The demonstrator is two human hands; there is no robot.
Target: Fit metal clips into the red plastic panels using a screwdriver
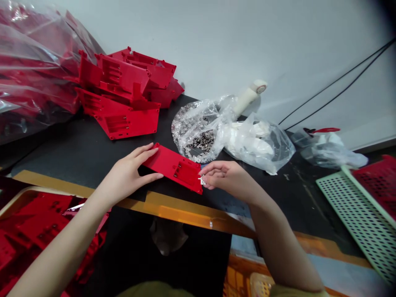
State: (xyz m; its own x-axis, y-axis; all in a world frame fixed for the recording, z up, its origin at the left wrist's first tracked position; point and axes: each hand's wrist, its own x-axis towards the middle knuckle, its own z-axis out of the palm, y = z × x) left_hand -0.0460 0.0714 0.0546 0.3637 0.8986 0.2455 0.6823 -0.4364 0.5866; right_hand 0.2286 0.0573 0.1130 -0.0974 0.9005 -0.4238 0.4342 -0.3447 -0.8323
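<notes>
A flat red plastic part (163,159) lies tilted near the front edge of the black table. Its recessed compartment, with small metal pieces along one side, faces up. My left hand (131,173) grips the part's left end between thumb and fingers. At the part's right end, my right hand (221,177) pinches a small white and metallic piece (203,180) between thumb and fingertips. Just behind is a clear plastic bag (201,138) of many small shiny metal pieces.
Similar red parts (133,123) are piled behind left, beside a large clear bag (34,78) of red parts. A bin of red parts (43,222) is at lower left. White items in a bag (253,142) and a green basket (359,218) are to the right.
</notes>
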